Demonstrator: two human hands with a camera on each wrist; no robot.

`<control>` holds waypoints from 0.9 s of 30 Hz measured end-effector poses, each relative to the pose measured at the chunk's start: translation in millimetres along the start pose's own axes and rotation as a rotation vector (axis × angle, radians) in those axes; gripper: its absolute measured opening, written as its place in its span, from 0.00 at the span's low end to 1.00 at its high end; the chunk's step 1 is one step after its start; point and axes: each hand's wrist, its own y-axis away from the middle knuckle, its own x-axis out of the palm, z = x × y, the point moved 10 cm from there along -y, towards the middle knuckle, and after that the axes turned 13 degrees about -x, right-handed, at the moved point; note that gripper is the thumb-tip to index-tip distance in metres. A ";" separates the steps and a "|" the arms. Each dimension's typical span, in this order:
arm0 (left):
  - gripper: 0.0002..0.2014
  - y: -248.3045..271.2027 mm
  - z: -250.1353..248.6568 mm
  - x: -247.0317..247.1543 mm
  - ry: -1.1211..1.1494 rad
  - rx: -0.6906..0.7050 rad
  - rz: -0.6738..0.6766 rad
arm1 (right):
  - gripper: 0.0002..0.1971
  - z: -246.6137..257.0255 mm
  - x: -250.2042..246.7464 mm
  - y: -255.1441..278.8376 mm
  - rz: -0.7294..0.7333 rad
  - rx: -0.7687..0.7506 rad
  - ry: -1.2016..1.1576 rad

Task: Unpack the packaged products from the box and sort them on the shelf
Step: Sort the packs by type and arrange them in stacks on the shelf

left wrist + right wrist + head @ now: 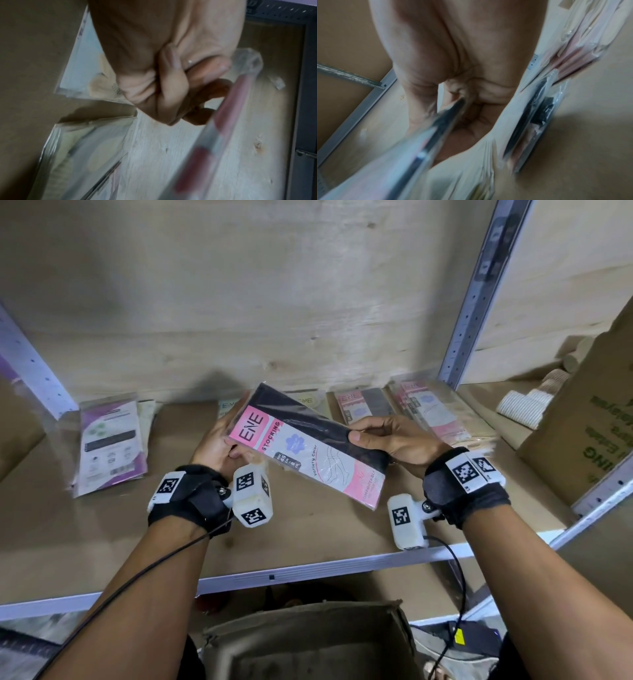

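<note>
A flat pink, white and black stocking packet [308,446] marked ENE hangs tilted above the shelf board [102,525], held from both sides. My left hand [219,446] grips its upper left end, fingers behind it and thumb on the pink label. My right hand [387,436] pinches its right long edge with the thumb on top. In the left wrist view the packet [228,121] shows edge-on past curled fingers [164,86]. In the right wrist view its shiny edge [426,135] runs out from my hand [453,54]. The open cardboard box [308,642] sits below the shelf.
On the shelf lie a purple and white packet [109,446] at left, pale ENE packets [305,402] behind my hands, and pink stocking packets [424,412] at right. A grey upright post [476,299] divides the bays. A printed carton [589,433] and rolled bandages [524,405] fill the right bay.
</note>
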 end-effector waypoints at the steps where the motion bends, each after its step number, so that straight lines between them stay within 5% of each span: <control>1: 0.22 -0.2 -0.5 3.1 0.011 0.011 0.006 | 0.12 0.3 -2.9 0.0 -0.005 0.000 0.019; 8: 0.14 -15.5 15.9 15.3 0.252 -0.131 0.014 | 0.09 -2.0 -24.3 6.7 -0.049 0.016 0.044; 11: 0.25 -25.8 25.4 6.8 0.348 -0.181 -0.097 | 0.10 -2.9 -36.3 12.2 -0.094 0.017 0.015; 16: 0.41 -36.7 37.0 23.9 0.342 -0.259 0.002 | 0.08 -6.1 -51.7 22.0 -0.255 0.062 -0.134; 23: 0.19 -22.2 44.8 97.1 -0.059 -0.242 0.171 | 0.05 -7.8 -57.3 24.6 -0.446 0.050 -0.280; 27: 0.19 -18.6 45.5 113.9 -0.100 -0.190 0.171 | 0.07 -17.6 -61.6 24.0 -0.456 0.084 -0.159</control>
